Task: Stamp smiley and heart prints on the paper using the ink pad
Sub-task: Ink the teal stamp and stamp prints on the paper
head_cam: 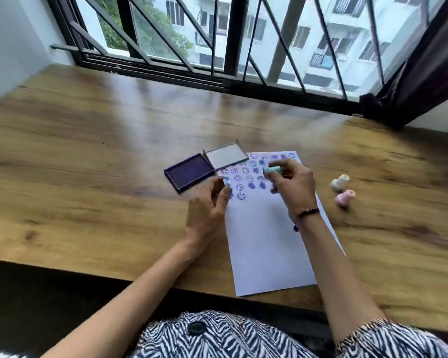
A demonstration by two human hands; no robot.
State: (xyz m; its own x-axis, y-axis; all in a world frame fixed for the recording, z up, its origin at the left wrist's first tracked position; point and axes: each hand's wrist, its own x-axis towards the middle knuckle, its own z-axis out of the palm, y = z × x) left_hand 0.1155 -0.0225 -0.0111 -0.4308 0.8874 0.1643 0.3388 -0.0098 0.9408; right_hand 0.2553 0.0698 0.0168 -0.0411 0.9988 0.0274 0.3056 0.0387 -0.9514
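A white paper sheet (267, 244) lies on the wooden table, its far half covered with several purple smiley and heart prints. The open ink pad (189, 172) with a dark purple pad sits left of the sheet, its lid (225, 155) folded back behind it. My right hand (292, 187) holds a teal stamp (273, 169) above the printed rows. My left hand (207, 208) pinches a small teal piece (226, 182) at the paper's left edge, near the ink pad; blur hides what the piece is.
Two more stamps lie on the table right of the paper, a cream one (339, 182) and a pink one (345, 198). A barred window (230, 47) runs along the table's far edge, with a dark curtain (424, 73) at the right.
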